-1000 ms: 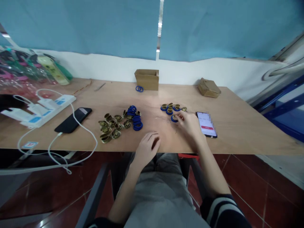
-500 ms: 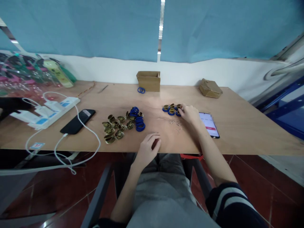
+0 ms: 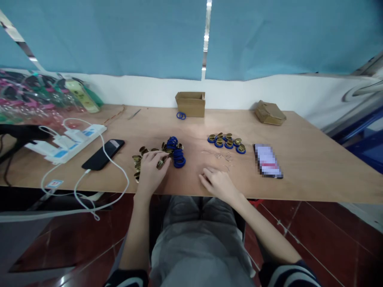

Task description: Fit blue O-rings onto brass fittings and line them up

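My left hand (image 3: 152,169) is over a pile of round gold-coloured metal pieces (image 3: 143,150), covering part of it. Its thumb and fingers are apart and curve down among the pieces; no firm grip shows. Directly right of that pile is a heap of blue rings (image 3: 179,159). My right hand (image 3: 220,183) rests by the front table edge, fingers loosely bent and apart, nothing visible in it. Beyond it, several gold pieces seated on blue rings (image 3: 229,143) form a group. Thin clear loops or strips (image 3: 223,156), too fine to identify, lie between this group and my right hand.
A small open cardboard box (image 3: 190,105) stands at the back, with blue rings (image 3: 181,115) before it. A crumpled brown packet (image 3: 270,113) is back right. One phone (image 3: 267,161) lies right, another phone (image 3: 103,154) left beside a power strip (image 3: 72,143) with white cables.
My right hand has left the group of ringed gold pieces and come back toward the table's front edge. My left hand has moved left and forward onto the gold pile.
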The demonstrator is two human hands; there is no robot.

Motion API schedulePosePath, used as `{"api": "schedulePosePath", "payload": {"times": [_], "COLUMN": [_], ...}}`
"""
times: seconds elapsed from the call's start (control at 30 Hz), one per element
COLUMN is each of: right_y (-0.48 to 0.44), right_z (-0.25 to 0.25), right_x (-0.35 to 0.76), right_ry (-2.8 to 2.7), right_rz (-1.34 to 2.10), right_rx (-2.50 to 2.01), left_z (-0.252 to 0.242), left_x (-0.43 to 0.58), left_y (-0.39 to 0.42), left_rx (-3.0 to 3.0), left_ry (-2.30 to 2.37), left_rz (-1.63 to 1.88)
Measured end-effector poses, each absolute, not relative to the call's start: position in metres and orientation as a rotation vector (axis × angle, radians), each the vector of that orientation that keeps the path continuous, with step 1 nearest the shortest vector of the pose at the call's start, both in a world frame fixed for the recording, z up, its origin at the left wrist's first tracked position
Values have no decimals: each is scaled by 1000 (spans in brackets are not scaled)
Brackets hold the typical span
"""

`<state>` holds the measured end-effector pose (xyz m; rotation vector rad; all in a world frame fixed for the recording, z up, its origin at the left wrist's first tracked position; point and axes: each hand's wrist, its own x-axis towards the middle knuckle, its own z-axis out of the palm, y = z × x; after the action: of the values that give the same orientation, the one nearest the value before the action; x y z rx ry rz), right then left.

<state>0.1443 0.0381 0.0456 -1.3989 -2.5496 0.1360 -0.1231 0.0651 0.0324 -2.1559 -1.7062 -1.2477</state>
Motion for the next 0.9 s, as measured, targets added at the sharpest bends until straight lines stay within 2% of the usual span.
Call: {"api": "schedulePosePath", "payload": {"times": [0.17, 0.47, 0.9], "right_y": [42, 42, 42], "right_z": [35, 39, 36], "right_x": [140, 139, 138], "right_ry": [-2506, -2507, -2515], "right_rz": [160, 205, 172], "right_rx": [-1417, -1425, -1393], "left_z": [28, 25, 27], "left_x": [-106, -95, -117], "left_y": [70, 67, 57], "left_rx": [-2081, -2133, -2032], "left_ry": [-1766, -1766, -1846], "left_rz": [-1005, -869, -1537]}}
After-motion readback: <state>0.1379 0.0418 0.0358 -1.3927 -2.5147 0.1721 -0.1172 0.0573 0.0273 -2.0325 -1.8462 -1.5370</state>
